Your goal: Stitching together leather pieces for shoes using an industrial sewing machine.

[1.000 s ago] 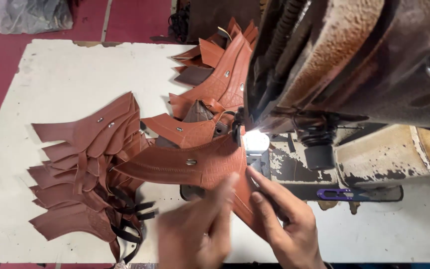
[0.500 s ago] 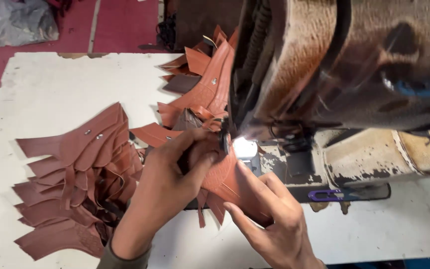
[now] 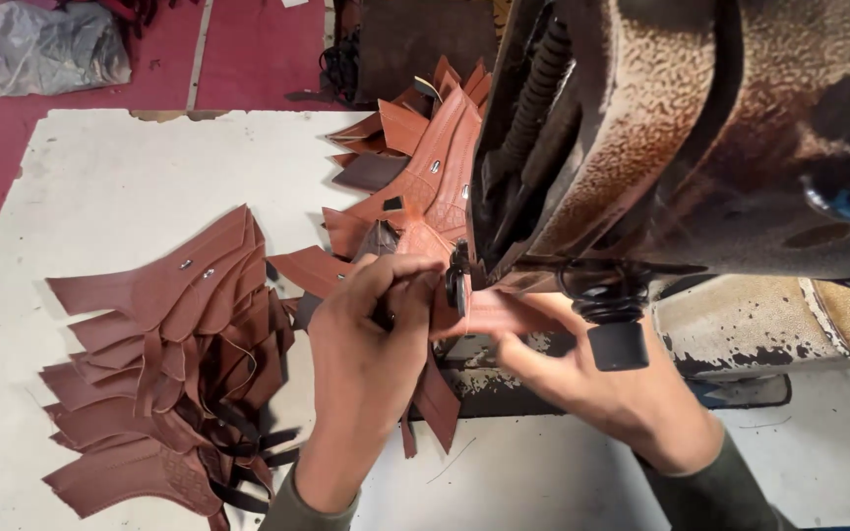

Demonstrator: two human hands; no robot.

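Observation:
A brown leather piece (image 3: 504, 313) lies under the needle area of a worn sewing machine (image 3: 700, 147). My left hand (image 3: 371, 344) rests on its left part, fingers curled at the machine's foot. My right hand (image 3: 592, 379) holds the piece from the right, thumb and fingers pinching its edge beneath the machine head. A flap of the same leather (image 3: 438, 403) hangs down between my wrists. The needle itself is hidden by my fingers and the machine.
A stack of similar brown leather pieces (image 3: 164, 364) lies at the left on the white table (image 3: 100, 187). More pieces (image 3: 425, 167) are piled behind the machine. A grey bag (image 3: 41, 44) sits on the red floor (image 3: 258, 49) at top left.
My left hand has moved up from the near edge onto the leather at the machine's foot. The lamp glare at the needle is now covered. My right hand slid under the machine head.

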